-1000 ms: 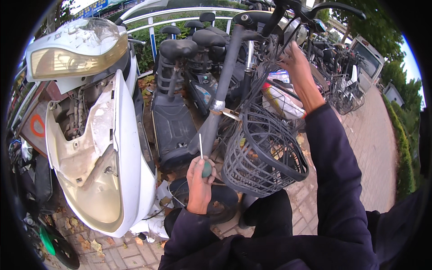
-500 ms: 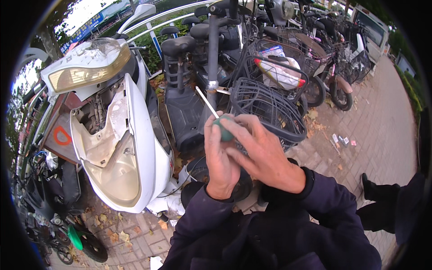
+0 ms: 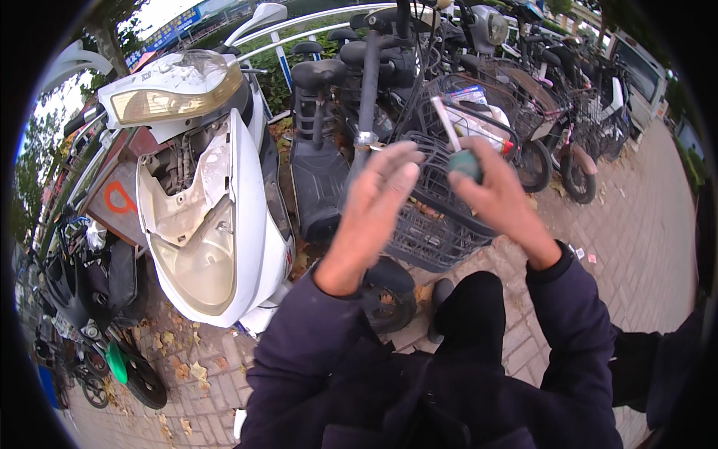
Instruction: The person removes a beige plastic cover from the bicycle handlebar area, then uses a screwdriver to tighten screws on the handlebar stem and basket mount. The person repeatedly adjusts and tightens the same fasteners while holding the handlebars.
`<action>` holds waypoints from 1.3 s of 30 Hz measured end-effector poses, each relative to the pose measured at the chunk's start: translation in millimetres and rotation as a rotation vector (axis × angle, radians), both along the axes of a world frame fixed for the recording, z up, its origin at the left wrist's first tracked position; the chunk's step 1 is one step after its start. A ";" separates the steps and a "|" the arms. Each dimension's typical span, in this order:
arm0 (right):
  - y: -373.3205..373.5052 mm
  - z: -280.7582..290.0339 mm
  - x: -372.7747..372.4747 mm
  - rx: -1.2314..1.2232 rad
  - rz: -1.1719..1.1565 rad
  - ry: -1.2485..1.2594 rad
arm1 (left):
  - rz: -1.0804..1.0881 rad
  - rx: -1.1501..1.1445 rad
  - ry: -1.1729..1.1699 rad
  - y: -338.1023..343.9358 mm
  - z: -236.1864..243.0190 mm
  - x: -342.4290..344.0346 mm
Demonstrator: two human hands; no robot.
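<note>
The green-knobbed rod (image 3: pixel 464 160) has passed to the right hand (image 3: pixel 499 196), whose curled fingers, if loosened, could drop it; the left hand (image 3: pixel 375 200) spreads open, seemingly empty.

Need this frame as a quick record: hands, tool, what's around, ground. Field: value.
right_hand: right hand grips a small tool by its rounded green handle
left_hand: left hand open, no object visible in it
tool_shaft: thin, pale, points up, leaning left in the picture
basket: black lattice basket, partly hidden behind the hands
left_side: white scooter, inner parts exposed at its front
ground: paving, dry leaves at lower left
</note>
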State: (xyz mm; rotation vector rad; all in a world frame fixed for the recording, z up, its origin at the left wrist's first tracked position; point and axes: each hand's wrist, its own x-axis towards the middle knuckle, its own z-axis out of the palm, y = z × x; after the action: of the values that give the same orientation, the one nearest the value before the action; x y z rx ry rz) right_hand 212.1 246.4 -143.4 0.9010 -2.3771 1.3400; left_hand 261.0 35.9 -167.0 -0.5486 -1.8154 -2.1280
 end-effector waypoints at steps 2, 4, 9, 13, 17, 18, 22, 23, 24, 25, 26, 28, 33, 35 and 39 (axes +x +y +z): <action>12.5 9.2 -33.5 -0.045 -0.084 -0.122 | 0.095 -0.109 0.089 -26.4 15.8 -27.8; 20.0 13.7 -55.1 -0.135 -0.039 -0.328 | 0.187 -0.166 0.088 -49.6 35.1 -62.1; -35.9 9.1 -110.0 -0.203 0.247 -0.377 | 0.663 -0.692 0.524 -83.3 110.2 -156.7; -71.8 6.0 -148.7 -0.266 0.224 -0.325 | 0.744 -0.831 0.737 -73.1 123.3 -198.5; -85.0 -5.2 -172.2 -0.314 0.221 -0.321 | 0.597 -0.522 0.337 -64.5 80.1 -214.6; -83.6 -8.4 -174.2 -0.313 0.237 -0.306 | 0.515 -0.399 0.173 -63.7 66.0 -215.7; -61.8 -22.8 -171.3 -0.272 0.239 -0.159 | 0.265 -0.247 0.060 -52.5 8.1 -212.1; -50.5 -28.0 -165.4 -0.255 0.209 -0.083 | 0.247 -0.231 0.006 -50.6 -0.5 -212.4; -37.8 -31.9 -160.5 -0.227 0.191 -0.066 | 0.199 -0.180 -0.031 -48.8 -7.0 -210.9; -25.6 -34.9 -157.4 -0.169 0.073 -0.155 | 0.215 -0.181 -0.006 -50.1 -9.6 -211.4; -16.1 -39.2 -155.8 -0.179 -0.010 -0.271 | 0.230 -0.190 -0.004 -50.1 -10.6 -212.1; -0.9 -45.1 -159.8 -0.183 -0.073 -0.431 | 0.301 -0.215 0.055 -54.4 -5.0 -218.5; -14.0 -60.7 -200.0 -0.093 0.042 -0.448 | 0.374 -0.153 0.183 -54.9 3.0 -236.7; -31.1 -63.5 -224.4 -0.037 0.045 -0.273 | 0.371 -0.232 0.147 -52.3 -6.7 -235.9; -56.1 -59.6 -253.4 -0.174 0.236 -0.158 | 0.316 -0.244 0.072 -47.8 -22.4 -235.0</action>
State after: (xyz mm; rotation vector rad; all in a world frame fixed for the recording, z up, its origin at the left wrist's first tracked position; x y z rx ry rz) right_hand -41.3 190.3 -203.0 1.0868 -2.2756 1.7366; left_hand 26.0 -11.9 -189.3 -0.3577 -1.9835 -1.6752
